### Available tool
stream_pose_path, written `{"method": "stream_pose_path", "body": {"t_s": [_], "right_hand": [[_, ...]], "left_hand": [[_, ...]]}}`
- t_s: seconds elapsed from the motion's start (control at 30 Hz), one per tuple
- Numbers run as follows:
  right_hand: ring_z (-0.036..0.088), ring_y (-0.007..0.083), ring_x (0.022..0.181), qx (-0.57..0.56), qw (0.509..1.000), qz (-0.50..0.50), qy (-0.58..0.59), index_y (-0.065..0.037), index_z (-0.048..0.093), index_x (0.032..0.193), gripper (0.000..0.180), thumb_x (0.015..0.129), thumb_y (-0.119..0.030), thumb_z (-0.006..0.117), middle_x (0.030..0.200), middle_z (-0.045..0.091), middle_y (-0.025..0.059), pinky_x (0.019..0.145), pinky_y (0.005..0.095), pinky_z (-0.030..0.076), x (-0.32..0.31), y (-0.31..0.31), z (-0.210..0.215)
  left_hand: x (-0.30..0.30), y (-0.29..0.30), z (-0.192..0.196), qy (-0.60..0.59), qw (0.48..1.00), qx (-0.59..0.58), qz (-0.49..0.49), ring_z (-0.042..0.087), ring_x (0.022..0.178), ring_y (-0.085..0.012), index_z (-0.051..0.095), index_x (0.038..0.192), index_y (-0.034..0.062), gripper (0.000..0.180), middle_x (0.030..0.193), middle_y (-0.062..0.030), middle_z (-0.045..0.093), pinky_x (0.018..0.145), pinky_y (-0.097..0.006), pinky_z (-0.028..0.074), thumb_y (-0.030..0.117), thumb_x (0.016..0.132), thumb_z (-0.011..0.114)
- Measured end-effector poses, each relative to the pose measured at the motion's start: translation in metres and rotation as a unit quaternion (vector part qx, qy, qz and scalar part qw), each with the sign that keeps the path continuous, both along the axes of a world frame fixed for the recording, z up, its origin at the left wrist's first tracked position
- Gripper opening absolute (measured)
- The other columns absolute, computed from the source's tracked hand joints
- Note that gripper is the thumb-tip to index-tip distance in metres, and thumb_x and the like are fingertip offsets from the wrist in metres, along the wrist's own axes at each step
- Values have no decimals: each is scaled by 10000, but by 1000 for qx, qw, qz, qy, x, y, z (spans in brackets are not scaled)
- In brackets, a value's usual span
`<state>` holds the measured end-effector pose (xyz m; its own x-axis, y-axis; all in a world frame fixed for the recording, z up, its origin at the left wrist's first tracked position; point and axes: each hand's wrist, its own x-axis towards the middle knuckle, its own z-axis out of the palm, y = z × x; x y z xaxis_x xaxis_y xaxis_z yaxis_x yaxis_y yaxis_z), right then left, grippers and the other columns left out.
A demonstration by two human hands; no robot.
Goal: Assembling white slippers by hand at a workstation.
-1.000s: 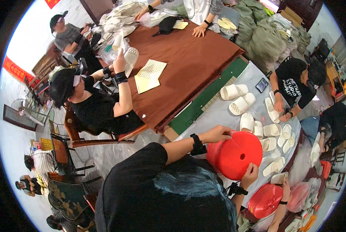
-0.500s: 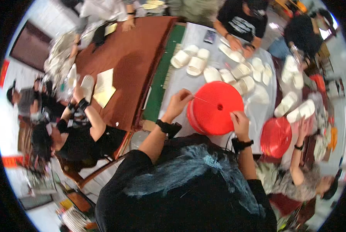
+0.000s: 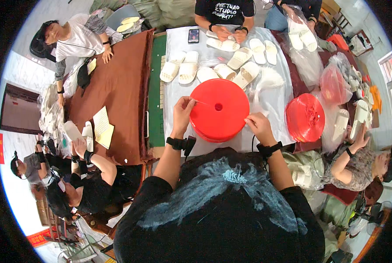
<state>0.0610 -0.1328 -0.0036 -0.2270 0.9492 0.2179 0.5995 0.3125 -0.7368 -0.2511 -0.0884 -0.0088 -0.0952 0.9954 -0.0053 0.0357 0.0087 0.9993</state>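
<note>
The red stool (image 3: pixel 220 125), with a central hole, is positioned in front of the person, over the near part of the white-covered worktop (image 3: pixel 175 127). The left hand (image 3: pixel 182 115) pinches a thin strand (image 3: pixel 203 104) at the stool's left rim. The right hand (image 3: pixel 259 127) has its fingertips at the right rim; whether they grip anything cannot be told. White slippers (image 3: pixel 188 69) lie beyond the stool.

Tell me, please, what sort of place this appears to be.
It looks like a small workshop or packing room, probably for footwear: pale slippers lie across a white-covered table, with a clear plastic bag to the right and bulky sacks behind.
</note>
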Motion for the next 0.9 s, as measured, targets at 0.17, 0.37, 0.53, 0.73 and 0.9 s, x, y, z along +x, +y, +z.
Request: {"method": "stream_pose_path", "body": {"t_s": [0.17,0.37,0.53,0.73,0.9], "right_hand": [[579,339,792,2,999,44,-11,-34,629,809,179,890,-193,638,792,633,130,728,422,460,-3,-4,2],[575,315,824,60,987,148,-20,-38,622,826,161,880,-188,640,807,618,119,735,422,469,-24,16,15],[570,320,809,64,983,170,1,-37,596,784,190,887,-192,633,793,607,126,727,426,468,-45,38,0],[558,321,757,110,985,130,-9,-41,559,736,219,868,-187,655,739,577,122,698,427,462,-58,40,-18],[560,283,739,240,962,85,-96,-98,567,700,184,820,-179,681,709,573,76,667,395,464,-67,33,-18]], "left_hand": [[10,11,-5,40,999,4,20,615,825,-93,629,1010,-7,144,898,-39,683,739,-240,492,129,968,609],[24,28,-4,220,972,75,22,639,923,-232,629,1091,13,203,992,-130,681,818,-368,506,95,906,647],[32,41,-16,420,888,184,22,505,1173,-381,546,1294,67,488,1142,-188,605,1007,-507,390,223,859,702],[44,36,-32,523,845,98,51,536,1108,-411,517,1391,186,565,1264,-230,534,902,-513,467,374,881,670],[40,35,-33,529,843,83,44,541,1116,-411,518,1395,187,558,1270,-239,537,910,-490,472,388,892,653]]}}
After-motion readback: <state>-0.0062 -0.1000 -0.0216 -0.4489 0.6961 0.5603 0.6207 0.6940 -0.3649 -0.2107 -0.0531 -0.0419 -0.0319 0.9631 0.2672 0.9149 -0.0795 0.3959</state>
